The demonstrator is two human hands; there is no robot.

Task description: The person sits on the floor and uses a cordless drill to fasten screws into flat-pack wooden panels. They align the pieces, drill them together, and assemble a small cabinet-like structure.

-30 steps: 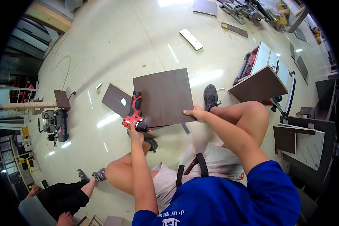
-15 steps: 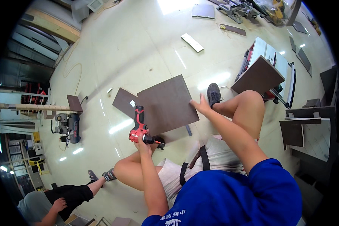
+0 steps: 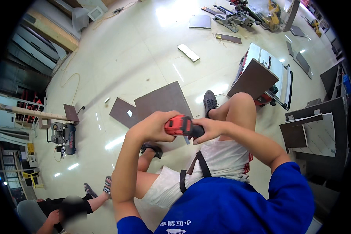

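A red and black cordless drill is held up before me between both hands. My left hand is closed round its red body. The fingers of my right hand are wrapped round the black end, and I cannot make out a bit there. Beneath the hands, a large brown panel lies on the floor, partly hidden by my hands and the drill. Against its left side is a smaller brown board, with a small white piece on it.
Right of my knee stands a table saw with a brown board leaning over it. An air compressor is at the left. Another person sits at lower left. Loose strips and a saw lie farther off.
My left hand has raised the drill and carried it right, turning it. My right hand has left the panel's edge and closed on the drill's black end. The view has shifted slightly.
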